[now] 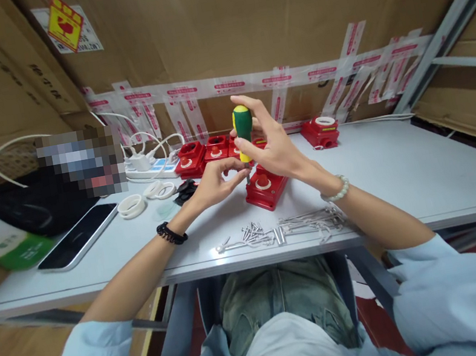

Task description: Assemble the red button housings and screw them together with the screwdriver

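My right hand grips the green and yellow handle of a screwdriver, which stands upright. Its tip points down at the left side of a red housing with a round red knob and white ring on top. The thumb and fingertips of my left hand pinch at the screwdriver's shaft, just above the housing. Whether a screw is under the tip is hidden. Nearer me on the table lie a pile of small screws and a bunch of thin metal rods.
Several red housings line the back beside a white power strip. Another red housing stands at the back right. White rings, black pieces and a phone lie on the left. Cardboard walls the back.
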A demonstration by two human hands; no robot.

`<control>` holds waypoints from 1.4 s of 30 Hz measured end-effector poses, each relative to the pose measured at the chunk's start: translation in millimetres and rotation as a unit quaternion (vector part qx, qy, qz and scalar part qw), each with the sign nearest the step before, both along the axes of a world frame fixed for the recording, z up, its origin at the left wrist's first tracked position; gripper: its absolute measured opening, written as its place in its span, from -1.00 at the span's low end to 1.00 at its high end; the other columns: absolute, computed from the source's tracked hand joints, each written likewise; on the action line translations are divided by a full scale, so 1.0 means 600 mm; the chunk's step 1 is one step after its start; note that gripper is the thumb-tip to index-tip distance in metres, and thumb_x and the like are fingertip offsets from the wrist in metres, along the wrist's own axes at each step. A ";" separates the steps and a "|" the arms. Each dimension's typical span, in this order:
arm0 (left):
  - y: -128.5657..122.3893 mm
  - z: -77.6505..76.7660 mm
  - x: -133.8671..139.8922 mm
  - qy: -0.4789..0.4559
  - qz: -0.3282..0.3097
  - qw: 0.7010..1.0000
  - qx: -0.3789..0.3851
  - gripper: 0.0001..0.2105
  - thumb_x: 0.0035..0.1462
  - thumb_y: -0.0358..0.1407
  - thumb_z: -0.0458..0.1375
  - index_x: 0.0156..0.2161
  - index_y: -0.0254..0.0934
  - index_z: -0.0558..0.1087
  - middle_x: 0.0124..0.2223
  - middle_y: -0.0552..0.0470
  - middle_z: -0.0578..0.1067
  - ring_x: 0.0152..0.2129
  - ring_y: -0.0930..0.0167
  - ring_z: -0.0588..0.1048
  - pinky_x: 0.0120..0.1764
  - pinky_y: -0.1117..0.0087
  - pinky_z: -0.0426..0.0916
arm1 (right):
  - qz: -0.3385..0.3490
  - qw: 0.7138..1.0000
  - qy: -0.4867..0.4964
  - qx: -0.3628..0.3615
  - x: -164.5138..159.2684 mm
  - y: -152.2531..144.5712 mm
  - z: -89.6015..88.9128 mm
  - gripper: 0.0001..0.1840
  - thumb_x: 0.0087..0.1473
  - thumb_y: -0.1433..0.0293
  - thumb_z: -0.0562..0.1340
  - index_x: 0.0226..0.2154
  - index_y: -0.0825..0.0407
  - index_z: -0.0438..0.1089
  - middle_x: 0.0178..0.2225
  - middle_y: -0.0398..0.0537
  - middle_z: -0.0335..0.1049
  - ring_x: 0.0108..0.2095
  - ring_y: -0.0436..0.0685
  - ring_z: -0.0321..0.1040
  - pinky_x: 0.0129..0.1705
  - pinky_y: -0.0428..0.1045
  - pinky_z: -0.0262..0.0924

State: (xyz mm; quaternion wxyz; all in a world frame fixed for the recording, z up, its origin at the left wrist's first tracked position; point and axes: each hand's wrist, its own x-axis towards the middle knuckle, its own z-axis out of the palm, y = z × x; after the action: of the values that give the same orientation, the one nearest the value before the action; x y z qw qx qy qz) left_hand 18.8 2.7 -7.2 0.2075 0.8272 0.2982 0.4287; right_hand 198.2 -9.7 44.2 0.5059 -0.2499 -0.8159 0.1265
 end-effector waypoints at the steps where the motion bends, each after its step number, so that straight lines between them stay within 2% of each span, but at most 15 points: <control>1: 0.000 0.001 0.000 0.005 0.000 1.000 0.003 -0.82 0.17 -0.23 0.21 -0.30 -0.33 0.55 -0.33 -0.03 0.61 -0.41 0.43 0.49 -0.35 0.42 0.32 | 0.019 1.000 -0.002 -0.011 0.001 0.000 0.001 -0.42 0.21 0.30 0.15 0.24 -0.10 0.02 -0.12 -0.08 0.39 -0.20 0.06 0.43 -0.10 0.07 0.42; 3: -0.002 0.001 0.002 0.009 0.008 1.000 0.004 -0.83 0.17 -0.24 0.20 -0.30 -0.32 0.56 -0.33 -0.01 0.61 -0.42 0.44 0.48 -0.37 0.42 0.31 | 0.026 0.999 -0.007 -0.026 0.002 0.001 0.002 -0.42 0.19 0.28 0.16 0.22 -0.12 0.04 -0.18 -0.12 0.38 -0.22 0.07 0.44 -0.15 0.06 0.43; 5: -0.002 -0.001 0.006 -0.003 0.024 1.000 0.003 -0.84 0.14 -0.23 0.23 -0.32 -0.30 0.55 -0.35 0.01 0.61 -0.44 0.45 0.47 -0.37 0.42 0.30 | -0.007 1.000 -0.009 -0.021 -0.001 0.001 0.001 -0.41 0.15 0.23 0.22 0.19 -0.14 0.07 -0.19 -0.13 0.39 -0.26 0.08 0.43 -0.18 0.08 0.44; 9: -0.002 -0.008 0.015 -0.043 0.055 0.998 -0.004 -0.78 0.06 -0.17 0.30 -0.45 -0.29 0.50 -0.46 0.06 0.57 -0.51 0.47 0.41 -0.42 0.41 0.26 | -0.058 0.998 -0.007 0.010 -0.004 -0.002 -0.001 -0.38 0.10 0.19 0.28 0.17 -0.13 0.12 -0.06 -0.05 0.40 -0.21 0.12 0.40 -0.10 0.16 0.42; 12: -0.003 -0.006 0.015 -0.036 0.045 0.998 -0.023 -0.77 0.09 -0.16 0.28 -0.43 -0.31 0.53 -0.43 0.03 0.59 -0.53 0.48 0.42 -0.42 0.41 0.26 | -0.023 0.999 -0.022 0.000 0.003 -0.004 0.005 -0.36 0.14 0.23 0.21 0.24 -0.13 0.07 0.00 -0.04 0.39 -0.14 0.13 0.42 -0.04 0.16 0.40; 16: -0.006 -0.001 0.010 -0.011 -0.006 0.998 -0.060 -0.76 0.17 -0.14 0.23 -0.31 -0.31 0.59 -0.30 -0.05 0.64 -0.40 0.40 0.53 -0.33 0.38 0.34 | 0.030 0.999 -0.029 -0.025 0.014 0.001 0.013 -0.40 0.16 0.27 0.15 0.23 -0.07 0.08 -0.02 -0.06 0.39 -0.16 0.08 0.44 -0.05 0.11 0.41; 19: -0.006 -0.004 0.014 -0.026 0.008 0.998 -0.055 -0.76 0.14 -0.13 0.26 -0.27 -0.29 0.59 -0.29 -0.03 0.64 -0.39 0.40 0.52 -0.33 0.38 0.34 | -0.001 1.000 -0.009 -0.015 0.011 0.006 0.008 -0.42 0.11 0.21 0.24 0.16 -0.09 0.14 -0.12 -0.09 0.42 -0.24 0.08 0.43 -0.13 0.10 0.43; 21: -0.005 -0.009 0.018 -0.052 0.039 0.997 -0.037 -0.77 0.08 -0.14 0.31 -0.34 -0.30 0.56 -0.35 0.00 0.62 -0.44 0.43 0.49 -0.37 0.40 0.31 | -0.038 0.999 0.008 0.000 0.006 0.007 0.003 -0.42 0.07 0.17 0.30 0.11 -0.11 0.16 -0.18 -0.10 0.42 -0.26 0.11 0.41 -0.16 0.13 0.44; 24: -0.005 -0.011 0.022 -0.072 0.052 0.996 -0.029 -0.75 0.06 -0.14 0.32 -0.44 -0.31 0.51 -0.44 0.02 0.58 -0.51 0.46 0.45 -0.42 0.41 0.30 | -0.061 0.998 0.009 0.008 0.003 0.003 0.002 -0.43 0.05 0.15 0.32 0.08 -0.10 0.19 -0.13 -0.06 0.41 -0.22 0.15 0.41 -0.12 0.18 0.44; 28: -0.008 -0.003 0.017 -0.040 0.008 0.998 -0.049 -0.76 0.15 -0.16 0.24 -0.39 -0.32 0.56 -0.37 -0.04 0.62 -0.43 0.40 0.52 -0.33 0.36 0.38 | 0.019 0.999 -0.013 -0.024 0.012 0.000 0.012 -0.42 0.14 0.21 0.22 0.18 -0.10 0.10 -0.01 -0.02 0.36 -0.10 0.13 0.43 -0.03 0.14 0.41; 31: -0.009 -0.001 0.013 -0.028 -0.028 0.997 -0.061 -0.75 0.20 -0.17 0.20 -0.34 -0.32 0.58 -0.30 -0.07 0.64 -0.37 0.37 0.55 -0.27 0.35 0.41 | 0.052 0.998 -0.017 -0.043 0.016 0.005 0.015 -0.46 0.15 0.21 0.20 0.15 -0.07 0.13 -0.07 -0.05 0.37 -0.20 0.08 0.44 -0.14 0.08 0.45; 35: -0.008 -0.007 0.019 -0.054 0.021 0.997 -0.052 -0.76 0.12 -0.13 0.28 -0.30 -0.31 0.57 -0.33 -0.03 0.63 -0.42 0.42 0.53 -0.33 0.39 0.39 | -0.037 0.999 0.010 -0.010 0.009 0.011 0.005 -0.48 0.09 0.12 0.28 0.04 -0.09 0.19 -0.24 -0.13 0.38 -0.35 0.06 0.37 -0.26 0.09 0.44; 37: -0.009 -0.009 0.023 -0.072 0.047 0.995 -0.046 -0.75 0.07 -0.12 0.31 -0.38 -0.31 0.54 -0.39 0.00 0.62 -0.47 0.44 0.51 -0.38 0.41 0.36 | -0.063 0.998 0.013 0.005 0.005 0.009 0.003 -0.46 0.06 0.09 0.30 0.03 -0.09 0.19 -0.19 -0.11 0.38 -0.32 0.08 0.36 -0.20 0.12 0.43; 39: -0.010 -0.007 0.024 -0.079 0.043 0.995 -0.049 -0.75 0.08 -0.13 0.29 -0.40 -0.32 0.53 -0.41 -0.01 0.61 -0.48 0.44 0.51 -0.39 0.41 0.36 | -0.045 0.999 -0.003 0.000 0.006 0.005 0.005 -0.44 0.09 0.11 0.28 0.08 -0.10 0.17 -0.07 -0.06 0.37 -0.25 0.09 0.38 -0.11 0.14 0.42; 42: -0.012 -0.002 0.020 -0.073 0.005 0.995 -0.065 -0.73 0.12 -0.12 0.26 -0.36 -0.34 0.55 -0.38 -0.06 0.62 -0.44 0.40 0.54 -0.32 0.37 0.42 | 0.038 0.999 -0.025 -0.029 0.014 0.005 0.011 -0.40 0.15 0.19 0.20 0.20 -0.10 0.07 -0.01 -0.04 0.34 -0.17 0.08 0.42 -0.06 0.11 0.42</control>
State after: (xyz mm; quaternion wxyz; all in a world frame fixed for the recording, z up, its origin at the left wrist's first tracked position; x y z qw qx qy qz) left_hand 30.6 -4.4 -8.6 0.2800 0.7772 0.3134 0.4682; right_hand 206.9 -6.9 50.9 0.4725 -0.2369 -0.8331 0.1630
